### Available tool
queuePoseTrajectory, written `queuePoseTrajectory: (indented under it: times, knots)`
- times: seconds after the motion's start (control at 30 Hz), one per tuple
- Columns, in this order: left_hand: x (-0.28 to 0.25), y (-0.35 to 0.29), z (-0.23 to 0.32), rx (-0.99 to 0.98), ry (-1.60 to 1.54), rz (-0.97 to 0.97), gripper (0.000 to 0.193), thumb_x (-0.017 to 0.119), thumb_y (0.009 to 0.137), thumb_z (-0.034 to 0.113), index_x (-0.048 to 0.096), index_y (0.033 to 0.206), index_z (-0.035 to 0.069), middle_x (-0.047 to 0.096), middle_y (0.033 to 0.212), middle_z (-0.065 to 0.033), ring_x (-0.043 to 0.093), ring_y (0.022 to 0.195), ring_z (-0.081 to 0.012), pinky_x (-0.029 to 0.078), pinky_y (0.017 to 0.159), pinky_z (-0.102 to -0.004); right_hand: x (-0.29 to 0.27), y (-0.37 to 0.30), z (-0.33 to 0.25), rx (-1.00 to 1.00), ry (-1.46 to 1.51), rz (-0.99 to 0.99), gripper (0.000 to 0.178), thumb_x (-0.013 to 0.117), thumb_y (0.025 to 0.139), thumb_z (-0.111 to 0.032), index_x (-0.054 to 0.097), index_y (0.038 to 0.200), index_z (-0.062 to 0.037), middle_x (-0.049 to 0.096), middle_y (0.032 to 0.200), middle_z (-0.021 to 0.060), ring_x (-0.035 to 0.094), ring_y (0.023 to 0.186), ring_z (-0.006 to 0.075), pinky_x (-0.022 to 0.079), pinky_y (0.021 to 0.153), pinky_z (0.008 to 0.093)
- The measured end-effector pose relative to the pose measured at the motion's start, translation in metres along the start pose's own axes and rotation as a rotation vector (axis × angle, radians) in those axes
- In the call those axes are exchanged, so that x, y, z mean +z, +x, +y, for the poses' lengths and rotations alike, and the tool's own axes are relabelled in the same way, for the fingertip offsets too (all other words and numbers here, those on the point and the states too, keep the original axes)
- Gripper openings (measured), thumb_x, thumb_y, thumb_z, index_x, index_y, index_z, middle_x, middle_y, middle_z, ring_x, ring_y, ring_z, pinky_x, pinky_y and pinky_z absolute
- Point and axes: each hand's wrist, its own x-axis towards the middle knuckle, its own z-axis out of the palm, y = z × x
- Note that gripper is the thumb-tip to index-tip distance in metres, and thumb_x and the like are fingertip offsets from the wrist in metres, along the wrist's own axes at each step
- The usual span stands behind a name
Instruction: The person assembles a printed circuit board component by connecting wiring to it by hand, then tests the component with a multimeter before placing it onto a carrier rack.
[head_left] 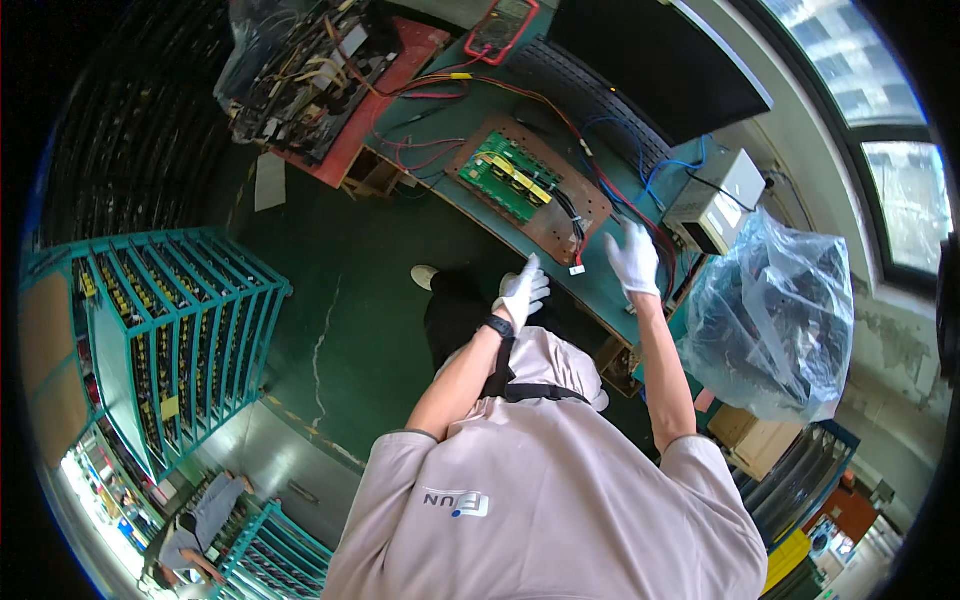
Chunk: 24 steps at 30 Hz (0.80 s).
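Observation:
Both my hands wear white gloves. My left hand (524, 292) hovers in front of the bench edge, its fingers apart and nothing in it. Over the bench's right part, my right hand (632, 260) is open, fingers stretched, beside red and black cables; I cannot tell whether it touches them. Between and beyond the hands lies a green circuit board (512, 205) with yellow-wrapped parts, on a brown perforated plate (552, 238). Black wires run from the board to a small white connector (577, 269) at the plate's near edge, close to my right hand.
On the bench (425, 118) are a red-framed multimeter (502, 30), a keyboard (590, 95), a monitor (655, 60) and a whitish box-shaped device (715, 205). Clear plastic wrap (775, 315) bulges at right. A teal rack of boards (185, 350) stands left; another person (200, 525) bends behind.

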Motion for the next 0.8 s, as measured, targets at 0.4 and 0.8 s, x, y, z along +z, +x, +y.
queuePoseTrajectory:
  times: [0.4, 0.8]
  knots:
    - [-0.286, -0.079, -0.025, 0.481, -0.986, 0.236, 0.023, 0.066, 0.099, 0.031, 0.065, 0.096, 0.008, 0.072, 0.084, -0.0078, 0.073, 0.078, -0.0294, 0.060, 0.069, -0.0383, 0.101, 0.110, -0.139, -0.010, -0.020, -0.273, 0.058, 0.080, 0.079, -0.036, 0.062, 0.123, -0.0036, 0.068, 0.114, 0.0224, 0.065, 0.106, 0.0425, 0.052, 0.089, 0.0504]
    - [-0.416, -0.113, -0.118, 1.116, -1.319, -0.080, 0.026, 0.053, 0.101, 0.024, 0.060, 0.118, 0.005, 0.065, 0.121, -0.0160, 0.059, 0.119, -0.0358, 0.047, 0.106, -0.0502, 0.017, 0.133, -0.207, -0.346, -0.193, -0.170, 0.053, 0.080, 0.076, -0.024, 0.061, 0.117, 0.0045, 0.064, 0.111, 0.0245, 0.060, 0.108, 0.0432, 0.047, 0.099, 0.0449]
